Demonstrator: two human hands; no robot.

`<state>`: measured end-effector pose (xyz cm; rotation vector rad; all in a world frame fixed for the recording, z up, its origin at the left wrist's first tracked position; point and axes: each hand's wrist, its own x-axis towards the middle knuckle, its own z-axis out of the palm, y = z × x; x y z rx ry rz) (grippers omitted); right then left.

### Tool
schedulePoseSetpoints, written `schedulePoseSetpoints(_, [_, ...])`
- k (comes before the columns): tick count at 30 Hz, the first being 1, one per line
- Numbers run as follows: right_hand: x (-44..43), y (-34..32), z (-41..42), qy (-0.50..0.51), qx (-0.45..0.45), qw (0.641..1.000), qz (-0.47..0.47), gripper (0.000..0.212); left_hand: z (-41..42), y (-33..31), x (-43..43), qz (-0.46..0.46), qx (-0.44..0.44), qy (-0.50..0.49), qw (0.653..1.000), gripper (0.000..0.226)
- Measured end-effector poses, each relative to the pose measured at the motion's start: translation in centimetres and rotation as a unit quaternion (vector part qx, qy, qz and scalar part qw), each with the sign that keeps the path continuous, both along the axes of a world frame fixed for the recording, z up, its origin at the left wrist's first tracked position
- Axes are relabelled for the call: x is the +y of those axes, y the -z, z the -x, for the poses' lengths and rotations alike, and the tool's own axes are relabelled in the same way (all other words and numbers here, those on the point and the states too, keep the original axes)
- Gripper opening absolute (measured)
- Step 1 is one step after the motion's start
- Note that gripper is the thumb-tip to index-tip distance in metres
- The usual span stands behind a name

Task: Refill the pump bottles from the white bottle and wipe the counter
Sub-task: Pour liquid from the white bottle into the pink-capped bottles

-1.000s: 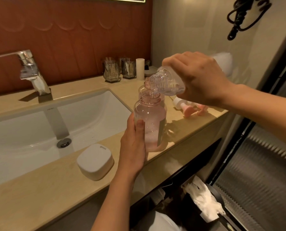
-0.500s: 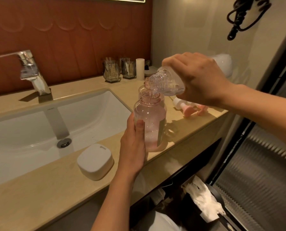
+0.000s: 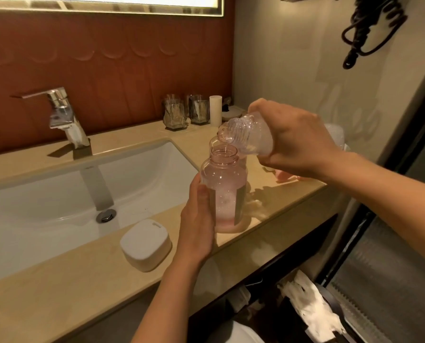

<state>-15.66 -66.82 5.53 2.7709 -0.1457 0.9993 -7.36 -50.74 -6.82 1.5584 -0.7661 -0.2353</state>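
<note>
Head view: left hand (image 3: 196, 224) wraps the uncapped pink pump bottle (image 3: 225, 191), upright near the counter's (image 3: 58, 280) front edge; right hand (image 3: 295, 142) grips the tipped white bottle (image 3: 251, 137), mouth over neck; both look light, rigid, likely soap-slick, so hold mid-body.

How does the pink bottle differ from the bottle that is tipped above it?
The pink bottle stands upright; the white bottle is tilted, mouth down over the pink one's neck. The pink bottle is tinted pink; the white bottle looks clear. The left hand holds the pink bottle, the right hand the white bottle. Both are uncapped.
</note>
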Motion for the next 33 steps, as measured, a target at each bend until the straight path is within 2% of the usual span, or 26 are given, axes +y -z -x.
schedulePoseSetpoints(7, [0.2, -0.1, 0.6, 0.019, -0.035, 0.997, -0.065, 0.049, -1.2, -2.6, -0.8, 0.046, 0.143, -0.059, 0.987, 0.057])
schedulePoseSetpoints(11, [0.2, 0.0, 0.6, 0.002, -0.044, 0.992, -0.116, 0.056, -3.2, -5.7, -1.9, 0.032, 0.102, -0.072, 0.992, 0.036])
schedulePoseSetpoints(14, [0.1, -0.1, 0.6, -0.004, -0.059, 0.986, -0.154, 0.057, -4.2, -8.4, -3.1, -0.015, 0.085, -0.007, 0.996, 0.049])
schedulePoseSetpoints(18, [-0.2, 0.2, 0.5, 0.011, -0.06, 0.983, -0.172, 0.06, -5.3, -11.2, -4.3, -0.133, 0.063, 0.103, 0.984, 0.074])
schedulePoseSetpoints(19, [-0.2, 0.2, 0.6, 0.015, -0.064, 0.982, -0.176, 0.06, -5.5, -11.7, -4.5, -0.165, 0.055, 0.131, 0.976, 0.068])
schedulePoseSetpoints(21, [-0.2, 0.3, 0.6, 0.015, -0.069, 0.979, -0.191, 0.063, -5.9, -12.5, -5.0, -0.215, 0.04, 0.168, 0.961, 0.038])
schedulePoseSetpoints(22, [-0.3, 0.3, 0.6, 0.012, -0.07, 0.977, -0.199, 0.066, -6.3, -12.7, -5.2, -0.231, 0.035, 0.177, 0.956, 0.034])
schedulePoseSetpoints(26, [-0.2, 0.5, 0.7, 0.006, -0.074, 0.973, -0.22, 0.071, -7.8, -12.6, -6.5, -0.289, 0.022, 0.196, 0.937, 0.077])
schedulePoseSetpoints(28, [-0.1, 0.4, 0.8, 0.007, -0.08, 0.969, -0.232, 0.073, -8.4, -12.3, -6.8, -0.311, 0.027, 0.196, 0.93, 0.091])
schedulePoseSetpoints(31, [0.1, 0.3, 1.1, 0.008, -0.085, 0.965, -0.246, 0.074, -9.0, -11.7, -7.0, -0.298, 0.057, 0.178, 0.936, 0.111])
schedulePoseSetpoints(33, [0.3, 0.4, 1.3, 0.015, -0.08, 0.965, -0.251, 0.07, -9.3, -11.2, -6.6, -0.277, 0.072, 0.139, 0.948, 0.115])
